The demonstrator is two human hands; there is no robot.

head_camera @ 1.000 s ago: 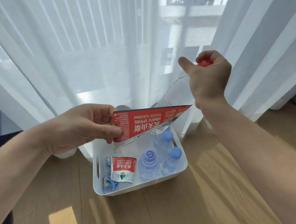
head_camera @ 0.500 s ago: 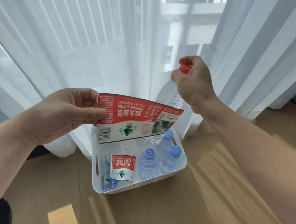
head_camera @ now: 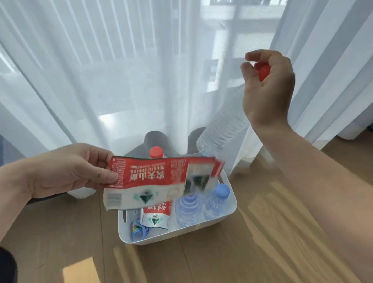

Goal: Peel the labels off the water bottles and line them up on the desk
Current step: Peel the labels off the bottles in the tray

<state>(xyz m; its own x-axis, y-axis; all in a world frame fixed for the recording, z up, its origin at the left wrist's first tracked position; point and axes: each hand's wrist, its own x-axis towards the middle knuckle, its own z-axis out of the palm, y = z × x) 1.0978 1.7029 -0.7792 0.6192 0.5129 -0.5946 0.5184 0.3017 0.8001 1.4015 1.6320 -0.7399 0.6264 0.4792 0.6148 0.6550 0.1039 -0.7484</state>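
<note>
You are facing strong daylight: it pours through the sheer white curtains (head_camera: 116,65) at the far side, which glow and wash out toward the top. Sun patches fall on the near wooden floor (head_camera: 219,258), with a bright one at near left. The right end of the peeled label (head_camera: 161,177) is smeared by motion blur, and the clear bottle (head_camera: 223,126) nearly melts into the backlit fabric. Straight lines bow toward the edges from the wide lens.
</note>
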